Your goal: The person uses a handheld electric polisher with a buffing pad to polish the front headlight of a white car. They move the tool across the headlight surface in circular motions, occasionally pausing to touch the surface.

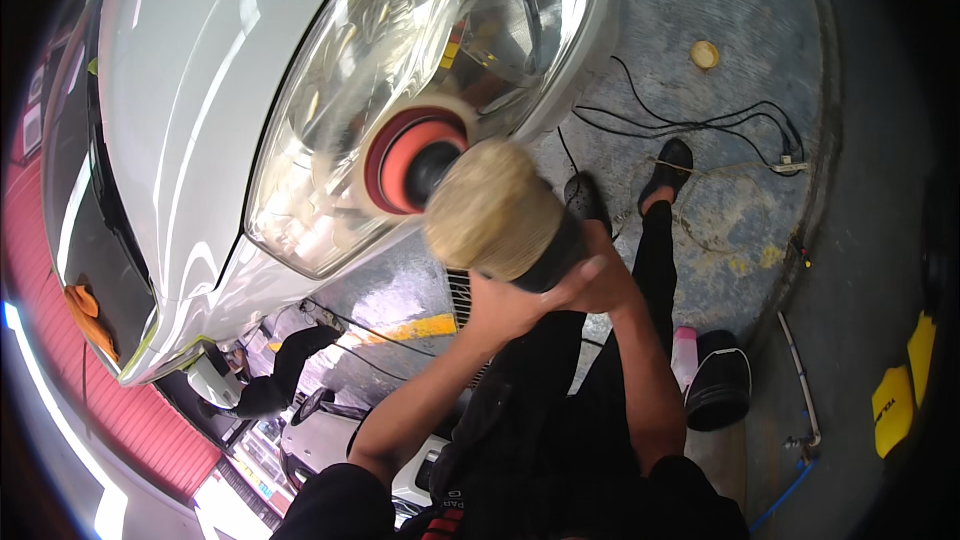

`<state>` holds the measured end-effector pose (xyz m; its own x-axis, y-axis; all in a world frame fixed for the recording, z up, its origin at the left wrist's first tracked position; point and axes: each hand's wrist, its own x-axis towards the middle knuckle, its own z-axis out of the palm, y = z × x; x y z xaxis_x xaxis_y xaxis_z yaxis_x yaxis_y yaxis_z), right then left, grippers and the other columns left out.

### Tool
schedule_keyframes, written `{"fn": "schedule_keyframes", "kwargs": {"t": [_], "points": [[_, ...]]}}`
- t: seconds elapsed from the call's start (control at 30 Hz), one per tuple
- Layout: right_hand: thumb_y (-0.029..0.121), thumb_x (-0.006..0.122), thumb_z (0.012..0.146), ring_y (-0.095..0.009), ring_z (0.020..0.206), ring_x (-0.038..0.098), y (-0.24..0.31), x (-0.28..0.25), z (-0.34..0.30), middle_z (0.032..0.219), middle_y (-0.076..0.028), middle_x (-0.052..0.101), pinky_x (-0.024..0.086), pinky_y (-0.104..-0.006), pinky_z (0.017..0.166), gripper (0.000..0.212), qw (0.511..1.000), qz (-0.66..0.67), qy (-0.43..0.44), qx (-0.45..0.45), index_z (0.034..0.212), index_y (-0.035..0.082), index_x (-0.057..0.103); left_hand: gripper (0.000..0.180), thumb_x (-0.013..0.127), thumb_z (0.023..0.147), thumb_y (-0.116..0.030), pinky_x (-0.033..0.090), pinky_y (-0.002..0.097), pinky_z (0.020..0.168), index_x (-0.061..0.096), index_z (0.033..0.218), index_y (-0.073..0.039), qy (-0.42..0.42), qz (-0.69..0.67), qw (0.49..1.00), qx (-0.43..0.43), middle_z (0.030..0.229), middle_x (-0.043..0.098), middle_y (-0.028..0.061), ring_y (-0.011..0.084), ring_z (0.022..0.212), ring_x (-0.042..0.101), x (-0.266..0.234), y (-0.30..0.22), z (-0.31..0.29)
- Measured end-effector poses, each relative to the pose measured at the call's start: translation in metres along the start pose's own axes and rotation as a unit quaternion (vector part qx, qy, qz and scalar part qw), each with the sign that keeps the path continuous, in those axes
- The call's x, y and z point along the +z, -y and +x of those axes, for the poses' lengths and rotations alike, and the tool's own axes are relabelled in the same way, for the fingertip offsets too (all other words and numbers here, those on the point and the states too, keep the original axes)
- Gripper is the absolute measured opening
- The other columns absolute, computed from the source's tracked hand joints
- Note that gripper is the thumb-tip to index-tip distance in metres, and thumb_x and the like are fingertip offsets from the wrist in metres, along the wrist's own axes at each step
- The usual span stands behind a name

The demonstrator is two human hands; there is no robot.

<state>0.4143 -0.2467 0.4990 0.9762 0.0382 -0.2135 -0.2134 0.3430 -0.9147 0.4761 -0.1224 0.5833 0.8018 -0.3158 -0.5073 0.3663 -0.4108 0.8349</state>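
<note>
A power polisher [492, 202], its head wrapped in a tan fuzzy cover, is held in both hands. My left hand [505, 305] is closed round its underside. On the right, my right hand [597, 280] wraps the dark body, fingers partly hidden behind it. The red and orange pad [412, 160] lies against the clear headlight [330, 110] of a white car [190, 70], near the lens's lower edge. Motion blurs the polisher's head slightly.
Black cables [690, 125] run over the worn grey floor to a power strip [790, 166]. A yellow round lid or dish [704, 55] lies beyond. At right are a black bucket [718, 400] and a pink-capped bottle [685, 350]. Another person's dark-clothed leg [290, 365] shows at lower left.
</note>
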Motion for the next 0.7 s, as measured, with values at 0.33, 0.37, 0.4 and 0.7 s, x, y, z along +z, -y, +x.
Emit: {"fn": "schedule_keyframes", "kwargs": {"t": [0.33,0.37,0.4,0.7], "points": [[0.022,0.091,0.059,-0.024,0.097,0.077,0.031,-0.065,0.019,0.104,-0.015,0.078,0.058,-0.0393,0.088,0.074,0.995,-0.069,0.066,0.011,0.127,0.002,0.069,0.058,0.095,0.079,-0.02,0.055,0.0369,0.097,0.064,0.123,0.001,-0.024,-0.091,0.995,0.037,0.116,0.069,0.0102,0.0196,0.107,0.068,0.044,-0.004,0.019],[0.019,0.09,0.059,-0.023,0.097,0.076,0.035,-0.081,0.019,0.105,-0.014,0.078,0.057,-0.0386,0.088,0.075,0.995,-0.078,0.056,0.007,0.128,0.001,0.068,0.042,0.089,0.084,-0.019,0.054,0.035,0.095,0.069,0.116,0.0,-0.038,-0.043,0.998,0.025,0.112,0.072,0.0111,0.0188,0.104,0.069,0.059,-0.015,0.029],[0.016,0.09,0.058,-0.021,0.096,0.075,0.034,-0.097,0.02,0.106,-0.013,0.079,0.057,-0.0379,0.089,0.075,0.995,-0.087,0.048,0.002,0.128,-0.001,0.067,0.04,0.092,0.083,-0.023,0.057,0.0329,0.087,0.074,0.109,0.001,-0.046,-0.083,0.994,0.047,0.102,0.074,0.0083,0.0171,0.093,0.071,0.072,-0.035,0.044],[0.018,0.092,0.06,-0.021,0.102,0.074,0.013,-0.07,0.005,0.111,-0.013,0.078,0.057,-0.0376,0.094,0.079,0.999,0.038,0.015,0.021,0.133,0.0,0.066,0.045,0.094,0.081,-0.025,0.058,0.034,0.083,0.072,0.11,0.001,-0.037,-0.075,0.997,-0.002,0.102,0.075,0.0088,0.018,0.09,0.072,0.063,-0.047,0.037]]}}
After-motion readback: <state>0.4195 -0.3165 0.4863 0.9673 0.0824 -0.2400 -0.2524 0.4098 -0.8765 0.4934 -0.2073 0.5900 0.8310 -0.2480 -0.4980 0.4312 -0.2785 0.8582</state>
